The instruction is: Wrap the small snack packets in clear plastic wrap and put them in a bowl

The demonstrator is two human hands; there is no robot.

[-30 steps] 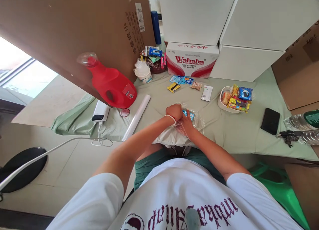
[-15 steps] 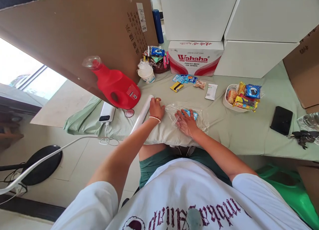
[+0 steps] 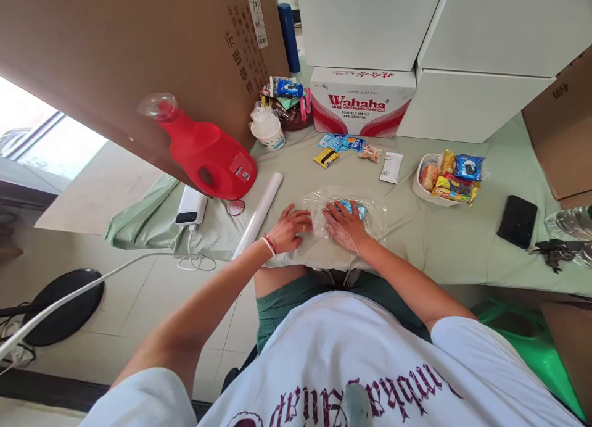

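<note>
My right hand lies flat with its fingers spread on a crinkled clear plastic sheet. By its fingertips a blue snack packet shows, partly hidden by the hand; whether the film wraps it fully is hard to see. At the sheet's left edge, my left hand rests on the cloth with fingers apart, their tips touching or almost touching the film. Nothing shows in its grasp. Left of it a long white roll lies slantwise, apart from the hand.
Beyond my hands lie a yellow packet, blue packets and a white packet. A snack-filled tub and black phone sit rightward. A red jug and power bank sit left; a Wahaba-type carton stands behind.
My left hand has come off the white roll and moved toward me, to the left edge of the plastic sheet. The right hand stays flat on the sheet. The view has shifted slightly.
</note>
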